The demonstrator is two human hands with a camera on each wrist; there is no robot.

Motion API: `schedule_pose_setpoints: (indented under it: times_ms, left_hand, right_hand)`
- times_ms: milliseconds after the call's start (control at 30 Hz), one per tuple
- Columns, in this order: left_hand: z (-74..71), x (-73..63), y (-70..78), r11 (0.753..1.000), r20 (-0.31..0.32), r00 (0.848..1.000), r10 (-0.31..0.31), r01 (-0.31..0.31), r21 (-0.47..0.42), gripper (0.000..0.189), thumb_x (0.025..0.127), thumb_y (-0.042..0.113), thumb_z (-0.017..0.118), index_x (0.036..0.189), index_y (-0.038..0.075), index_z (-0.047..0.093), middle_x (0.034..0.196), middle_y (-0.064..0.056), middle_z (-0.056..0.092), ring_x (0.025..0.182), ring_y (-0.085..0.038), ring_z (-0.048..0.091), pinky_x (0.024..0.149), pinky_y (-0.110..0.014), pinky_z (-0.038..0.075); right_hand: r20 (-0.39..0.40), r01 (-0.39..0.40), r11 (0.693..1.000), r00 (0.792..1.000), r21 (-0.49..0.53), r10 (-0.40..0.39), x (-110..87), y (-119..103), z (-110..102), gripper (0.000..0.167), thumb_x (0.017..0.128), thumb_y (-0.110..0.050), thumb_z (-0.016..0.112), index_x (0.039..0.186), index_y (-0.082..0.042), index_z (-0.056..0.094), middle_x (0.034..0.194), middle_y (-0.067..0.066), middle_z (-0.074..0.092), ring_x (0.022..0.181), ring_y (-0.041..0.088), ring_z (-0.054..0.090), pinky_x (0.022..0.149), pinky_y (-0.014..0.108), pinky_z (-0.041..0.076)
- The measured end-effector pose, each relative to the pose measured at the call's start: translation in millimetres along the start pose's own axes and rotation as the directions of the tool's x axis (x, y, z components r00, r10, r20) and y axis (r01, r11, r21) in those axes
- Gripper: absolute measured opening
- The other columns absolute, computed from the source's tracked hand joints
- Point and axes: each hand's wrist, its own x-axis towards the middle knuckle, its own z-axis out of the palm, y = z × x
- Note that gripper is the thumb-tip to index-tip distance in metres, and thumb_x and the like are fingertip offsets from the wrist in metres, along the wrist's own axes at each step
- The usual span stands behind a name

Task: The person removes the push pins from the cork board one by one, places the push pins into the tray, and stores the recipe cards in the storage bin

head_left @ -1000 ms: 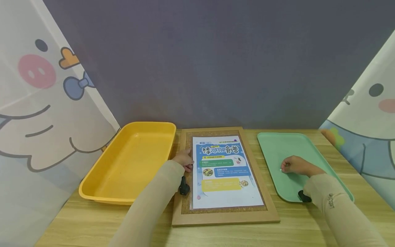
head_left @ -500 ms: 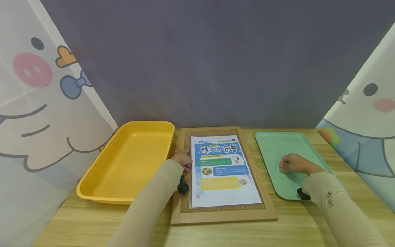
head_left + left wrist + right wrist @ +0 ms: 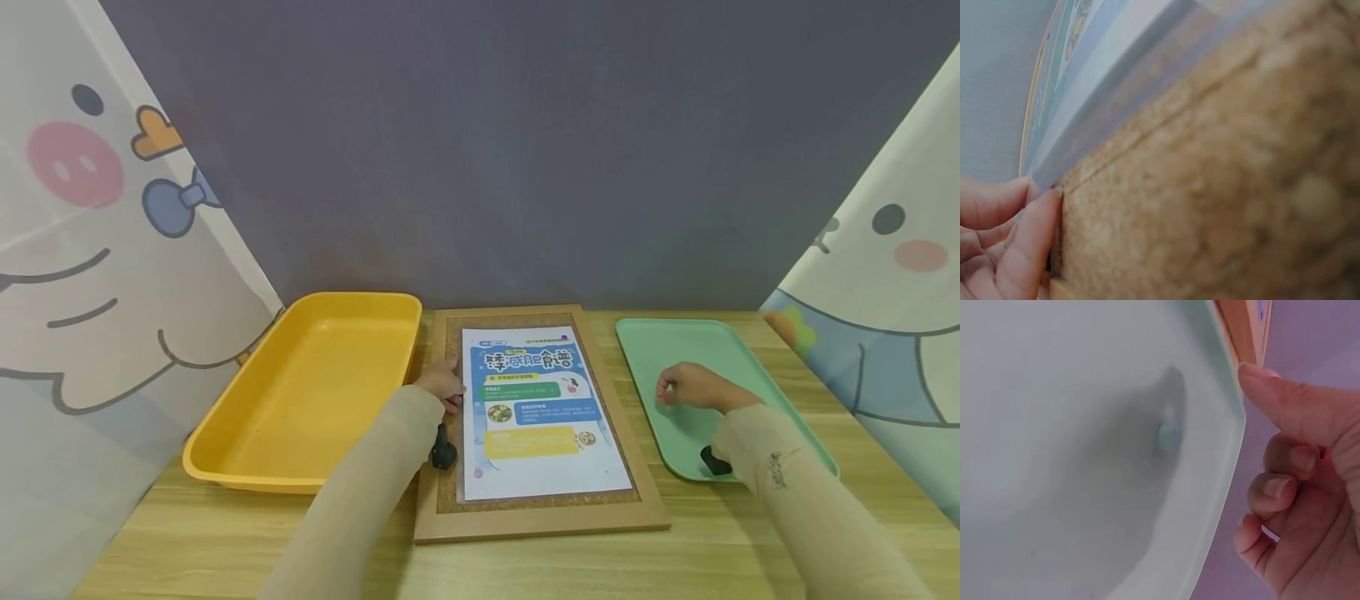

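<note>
In the head view a printed poster (image 3: 536, 467), in a clear plastic sleeve, lies on a wood-framed cork board (image 3: 442, 492). A purple pushpin (image 3: 565, 338) sits at its top right corner. My left hand (image 3: 442, 383) pinches the sleeve's left edge between thumb and finger, up from the cork (image 3: 1210, 206). My right hand (image 3: 697, 387) hovers over the green tray (image 3: 708, 337), fingers curled, thumb (image 3: 1300, 403) stretched forward. The thumb hides whatever may lie behind its tip. A small pale blue pushpin (image 3: 1170, 435) rests on the tray below; my hand hides it from the head view.
A deep yellow tray (image 3: 330, 375) stands left of the board on the wooden table (image 3: 525, 571). Behind rises a grey partition (image 3: 480, 167), with cartoon-printed curtains (image 3: 112, 275) on either side. A black wrist device (image 3: 443, 450) hangs under the left wrist.
My right hand has moved a little left over the green tray; the small pale thing at its fingertips no longer shows there. The left hand has stayed at the sleeve. The head view has shifted slightly.
</note>
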Motion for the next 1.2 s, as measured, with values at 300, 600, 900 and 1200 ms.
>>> schedule_pose_setpoints:
  times_ms: [300, 600, 900, 1200]
  left_hand:
    - [0.4, 0.8, 1.3, 0.999, -0.016, 1.000, -0.023, 0.023, -0.022, 0.072, 0.091, 0.002, 0.063, 0.152, 0.019, 0.029, 0.096, -0.016, 0.057, 0.081, -0.027, 0.057, 0.063, -0.029, 0.054]
    - [2.8, -4.2, 3.4, 1.000, -0.007, 1.000, 0.011, -0.011, -0.018, 0.070, 0.092, -0.002, 0.060, 0.152, 0.015, 0.028, 0.092, -0.017, 0.056, 0.073, -0.024, 0.055, 0.058, -0.029, 0.054]
    - [4.7, -1.0, 2.6, 1.000, -0.015, 1.000, 0.002, -0.003, -0.029, 0.069, 0.092, -0.002, 0.060, 0.152, 0.014, 0.030, 0.092, -0.016, 0.057, 0.075, -0.025, 0.056, 0.059, -0.029, 0.054]
    - [5.2, -1.4, 0.5, 1.000, -0.023, 1.000, 0.020, -0.020, -0.017, 0.067, 0.092, -0.003, 0.059, 0.151, 0.014, 0.031, 0.088, -0.016, 0.057, 0.073, -0.024, 0.055, 0.059, -0.030, 0.055]
  right_hand:
    - [0.023, 0.025, 0.999, 0.999, -0.041, -0.024, 29.2, -17, -1, 0.010, 0.081, 0.001, 0.065, 0.073, -0.005, 0.063, 0.071, -0.003, 0.059, 0.064, 0.012, 0.043, 0.060, 0.030, 0.039]
    - [-0.004, -0.005, 1.000, 1.000, -0.028, 0.005, 53.6, -26, 4, 0.011, 0.085, -0.006, 0.067, 0.085, 0.005, 0.067, 0.079, 0.005, 0.066, 0.067, 0.013, 0.050, 0.063, 0.031, 0.045]
    - [-0.109, -0.068, 0.997, 0.991, 0.049, 0.073, 71.3, -27, 15, 0.017, 0.082, -0.007, 0.067, 0.091, 0.007, 0.068, 0.083, 0.012, 0.067, 0.067, 0.017, 0.050, 0.062, 0.031, 0.044]
    - [-0.183, -0.155, 0.980, 0.967, 0.126, 0.176, 84.0, -25, 25, 0.021, 0.087, -0.008, 0.064, 0.099, 0.009, 0.067, 0.106, 0.026, 0.064, 0.084, 0.029, 0.057, 0.074, 0.043, 0.048]
